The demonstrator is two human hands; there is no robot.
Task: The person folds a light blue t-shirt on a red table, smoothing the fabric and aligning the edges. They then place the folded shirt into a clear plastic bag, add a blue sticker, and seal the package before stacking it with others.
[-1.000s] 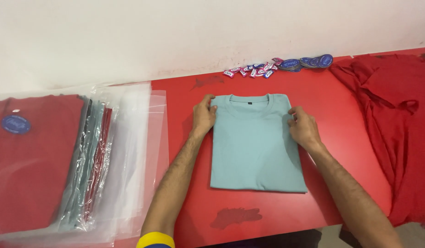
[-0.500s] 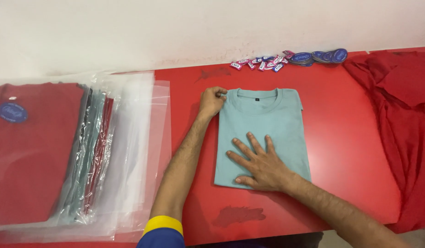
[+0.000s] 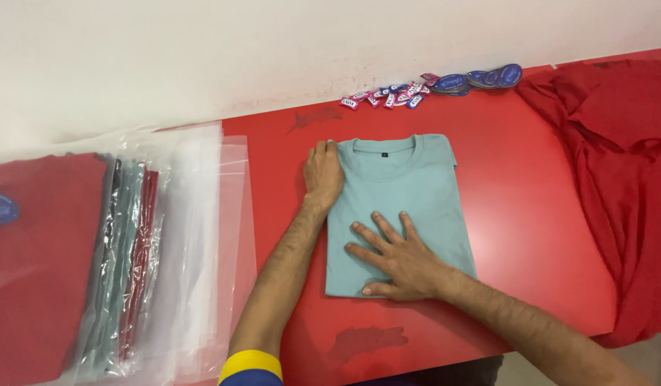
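Lying flat on a red desk (image 3: 530, 179), a folded pale teal T-shirt (image 3: 409, 186) sits collar away from the person. The right hand (image 3: 398, 261) rests open on its lower half, fingers spread, palm down. The left hand (image 3: 323, 171) lies open along the shirt's left edge, fingertips at the shoulder corner. Left of that hand, clear plastic bags (image 3: 201, 243) overlap a stack of bagged shirts (image 3: 51, 264). Beyond the hands, small tags (image 3: 387, 99) line the wall; right of the right hand, loose red shirts (image 3: 616, 171) are heaped. Uneven pressing could likely skew the fold or bunch the fabric.
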